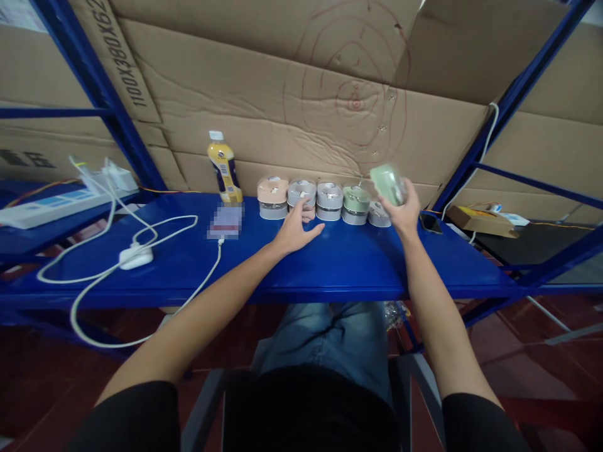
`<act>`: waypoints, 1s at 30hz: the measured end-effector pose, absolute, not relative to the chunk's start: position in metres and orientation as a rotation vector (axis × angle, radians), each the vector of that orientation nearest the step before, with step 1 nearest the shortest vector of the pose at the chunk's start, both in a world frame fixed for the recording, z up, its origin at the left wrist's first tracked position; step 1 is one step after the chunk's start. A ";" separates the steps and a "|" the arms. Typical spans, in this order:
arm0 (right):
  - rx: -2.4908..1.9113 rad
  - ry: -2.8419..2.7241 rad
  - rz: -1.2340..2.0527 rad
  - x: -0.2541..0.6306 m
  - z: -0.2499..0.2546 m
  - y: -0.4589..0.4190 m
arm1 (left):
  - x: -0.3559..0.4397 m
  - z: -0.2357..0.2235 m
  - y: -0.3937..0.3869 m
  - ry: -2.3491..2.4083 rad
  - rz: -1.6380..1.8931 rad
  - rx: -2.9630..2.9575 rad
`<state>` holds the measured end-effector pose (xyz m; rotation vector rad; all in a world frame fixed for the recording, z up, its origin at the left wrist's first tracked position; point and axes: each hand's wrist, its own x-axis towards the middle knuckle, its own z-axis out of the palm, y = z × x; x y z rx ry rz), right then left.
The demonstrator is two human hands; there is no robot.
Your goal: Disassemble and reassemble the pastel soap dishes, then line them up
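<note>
In my right hand [406, 210] is a green oval box with a clear cover [388, 184], tilted and raised above the right end of the row. Under it stands a single grey box [379, 215]. My left hand [296, 231] has its thumb and fingers apart and holds nothing; its fingertips are in front of a grey stack [301, 188], and I cannot tell whether they touch it. Left of that is a stack with a peach box on top [272, 188]. To the right stand another grey stack [329, 199] and a green-topped stack [356, 202].
A yellow drink bottle [225, 168] stands behind a blurred phone-like device [225, 221] with a white cable. A white charger [136, 256] lies among loops of cable at left. A dark phone [431, 223] lies at right. Cardboard [226, 81] backs the blue table [330, 270].
</note>
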<state>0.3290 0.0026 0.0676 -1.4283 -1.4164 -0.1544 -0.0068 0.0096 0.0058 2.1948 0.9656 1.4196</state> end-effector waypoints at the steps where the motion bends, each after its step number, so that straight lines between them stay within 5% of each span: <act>1: -1.559 -1.267 -0.221 0.339 0.068 0.007 | -0.006 0.005 0.010 0.986 1.398 2.211; 9: -2.093 -1.090 -0.272 0.374 0.046 0.033 | 0.000 0.004 0.005 1.029 1.233 2.288; 30: -2.442 -1.149 -0.227 0.396 0.024 0.051 | -0.003 0.000 0.011 1.056 1.122 2.302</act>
